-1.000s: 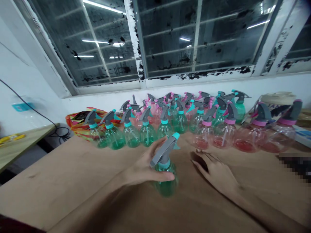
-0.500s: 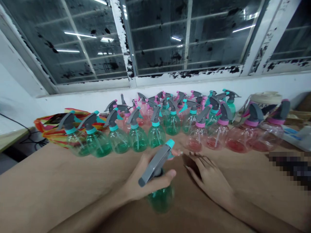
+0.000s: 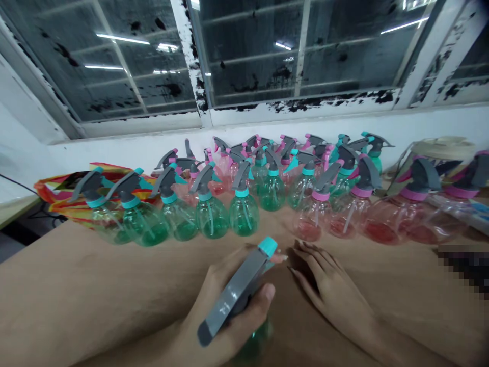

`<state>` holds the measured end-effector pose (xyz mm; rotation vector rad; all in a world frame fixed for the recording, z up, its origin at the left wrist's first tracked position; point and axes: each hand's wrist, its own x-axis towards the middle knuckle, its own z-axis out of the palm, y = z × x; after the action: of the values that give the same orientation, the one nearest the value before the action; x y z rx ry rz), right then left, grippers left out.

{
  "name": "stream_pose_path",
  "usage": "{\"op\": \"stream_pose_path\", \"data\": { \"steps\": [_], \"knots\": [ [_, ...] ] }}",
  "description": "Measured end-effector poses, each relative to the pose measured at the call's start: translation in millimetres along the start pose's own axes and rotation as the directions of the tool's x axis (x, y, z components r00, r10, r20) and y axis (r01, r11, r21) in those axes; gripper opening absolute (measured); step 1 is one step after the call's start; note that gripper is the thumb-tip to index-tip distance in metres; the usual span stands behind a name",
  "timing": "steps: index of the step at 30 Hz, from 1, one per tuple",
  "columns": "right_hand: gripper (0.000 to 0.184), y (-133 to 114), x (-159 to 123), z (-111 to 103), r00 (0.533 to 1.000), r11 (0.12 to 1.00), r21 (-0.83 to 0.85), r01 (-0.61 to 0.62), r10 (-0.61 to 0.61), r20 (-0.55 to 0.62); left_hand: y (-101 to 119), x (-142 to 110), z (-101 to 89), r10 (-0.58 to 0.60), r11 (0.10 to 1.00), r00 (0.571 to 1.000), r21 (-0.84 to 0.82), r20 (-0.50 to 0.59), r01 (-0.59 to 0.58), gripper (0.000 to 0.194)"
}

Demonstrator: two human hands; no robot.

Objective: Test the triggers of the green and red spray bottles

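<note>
My left hand (image 3: 229, 306) is wrapped round the neck of a green spray bottle with a grey trigger head (image 3: 239, 290) and a turquoise nozzle, at the bottom middle. Its green body (image 3: 255, 339) shows only in part below my thumb. To the right, my right hand (image 3: 330, 285) rests on the wooden table (image 3: 99, 290) with its fingers stretched forward, holding nothing. Just beyond my hands stand green spray bottles (image 3: 244, 216) in a row on the left and pink spray bottles (image 3: 311, 224) on the right.
More pink and green spray bottles crowd together behind, near the wall and window (image 3: 248, 56). At the left lies a red and yellow bag (image 3: 69, 199). A pale tub (image 3: 435, 153) stands at the back right, and a blurred-out dark patch (image 3: 464, 267) lies at the right edge.
The held spray bottle and my left hand sit lower and closer in the view, the head tilted more toward me. My right hand has hardly moved. The view has shifted slightly.
</note>
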<state>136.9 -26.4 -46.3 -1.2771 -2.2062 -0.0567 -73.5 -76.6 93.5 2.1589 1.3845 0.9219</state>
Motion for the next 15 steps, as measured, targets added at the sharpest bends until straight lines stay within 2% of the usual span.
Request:
{"op": "stream_pose_path", "data": {
  "steps": [3,9,15],
  "knots": [
    [0.036,0.4,0.0,0.5,1.0,1.0,0.016,0.002,-0.002,-0.001,-0.6,-0.3,-1.0,0.036,0.998,0.999,-0.054,0.036,-0.034,0.028],
    [0.036,2.1,-1.5,2.3,1.0,1.0,0.006,0.01,-0.01,-0.002,-4.5,-0.4,-1.5,0.045,0.991,0.991,-0.13,0.124,-0.028,0.014],
    [0.038,3.3,-2.4,2.0,1.0,1.0,-0.011,0.016,-0.016,0.015,-3.8,-2.4,-1.3,0.072,0.987,0.995,-0.146,0.076,-0.06,0.011]
  ]
}}
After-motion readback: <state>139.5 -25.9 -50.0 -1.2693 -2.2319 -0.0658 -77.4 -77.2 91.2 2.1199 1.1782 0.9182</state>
